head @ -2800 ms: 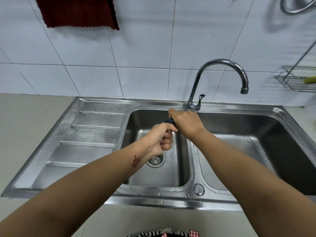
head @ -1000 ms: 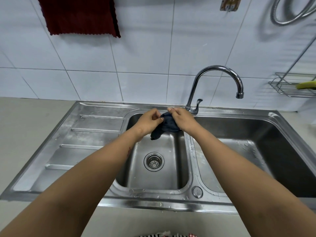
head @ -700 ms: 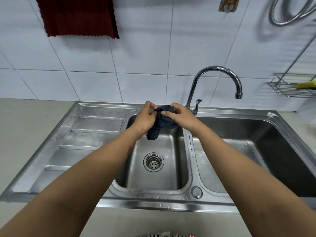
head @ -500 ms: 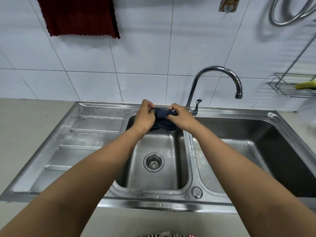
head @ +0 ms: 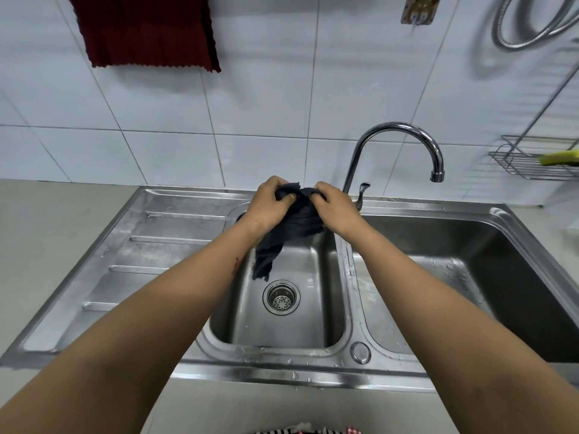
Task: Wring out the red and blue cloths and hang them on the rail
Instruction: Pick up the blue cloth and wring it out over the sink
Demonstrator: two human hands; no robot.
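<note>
Gone from a tight twisted wad to a loose drape since a few seconds back: blue cloth (head: 289, 227) now opened up over the left sink basin (head: 279, 324), tail dangling toward the drain (head: 281, 297). Left hand (head: 269, 203) and right hand (head: 336, 209) both pinching its top edge. Red cloth (head: 147, 29) already up on the wall. Probably still damp, so likely to drip across the surface on the way up, or slip from a wet pinch.

We have a single wide-angle view from the head, looking forward and down at close range over the sink (head: 188, 233). The tap (head: 398, 133) stands near one o'clock, the tiled wall (head: 282, 98) fills twelve, and our forearms enter from six.
</note>
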